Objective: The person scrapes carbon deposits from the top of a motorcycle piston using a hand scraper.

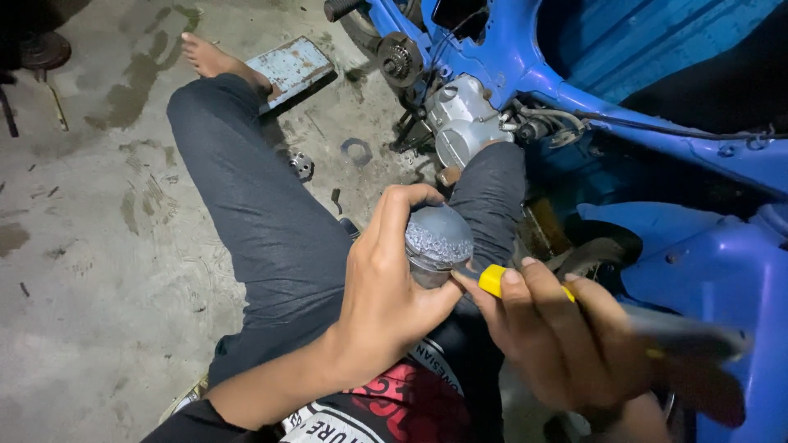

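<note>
My left hand (pixel 386 279) grips a round grey metal piston (pixel 437 236) with a crusted, scraped crown, held above my lap. My right hand (pixel 566 336) holds a yellow-handled cutter knife (pixel 492 280), its tip against the side of the piston just below the crown. The two hands almost touch at the piston's lower edge. Most of the knife's body is hidden in my right fist and blurred.
I sit on a stained concrete floor (pixel 98 246) with my legs in dark trousers (pixel 263 197) stretched out, one bare foot (pixel 215 59) near a pale metal plate (pixel 291 67). A blue motorcycle frame (pixel 681 139) with a grey engine (pixel 464 119) stands at right. Small parts (pixel 356 151) lie on the floor.
</note>
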